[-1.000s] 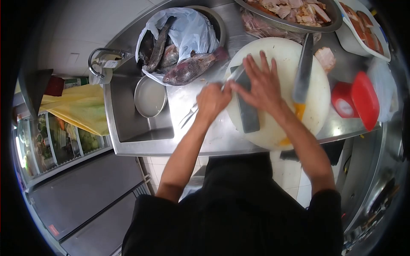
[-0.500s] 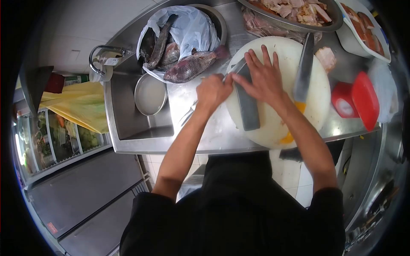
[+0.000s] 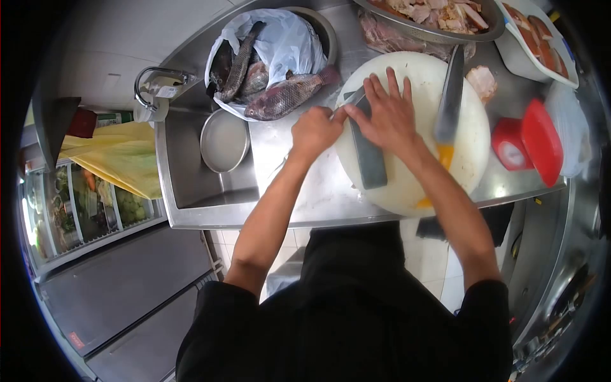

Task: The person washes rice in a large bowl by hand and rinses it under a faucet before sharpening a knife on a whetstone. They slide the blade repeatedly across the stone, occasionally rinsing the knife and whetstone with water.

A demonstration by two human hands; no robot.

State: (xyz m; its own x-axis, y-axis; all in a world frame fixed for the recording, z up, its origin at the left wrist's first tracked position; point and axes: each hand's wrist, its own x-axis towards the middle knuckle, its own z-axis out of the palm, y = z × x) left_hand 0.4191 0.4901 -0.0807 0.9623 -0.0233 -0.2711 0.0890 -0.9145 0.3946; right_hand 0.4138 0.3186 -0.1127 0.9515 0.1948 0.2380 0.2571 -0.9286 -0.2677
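My left hand (image 3: 316,132) is closed around the handle of a knife, with the handle mostly hidden in the fist. The knife's blade (image 3: 358,97) lies across the upper end of a dark grey whetstone (image 3: 371,162). Flat and spread, my right hand (image 3: 389,118) rests over the blade and stone, its thumb close to my left hand. The whetstone sits on a round white cutting board (image 3: 407,184). To the right on the same board is a large knife (image 3: 450,105) with a yellow handle, partly covered by my right forearm.
Several fish (image 3: 286,97) lie in a plastic bag (image 3: 296,54) at the upper left. A sink (image 3: 184,184) holds a metal bowl (image 3: 224,141). Behind the board are a colander of meat (image 3: 439,32) and a white tub (image 3: 541,60). A red scale (image 3: 511,146) stands at the right.
The hands, knife and whetstone keep nearly the same arrangement. The board and the things on the right appear shifted slightly up and left in view.
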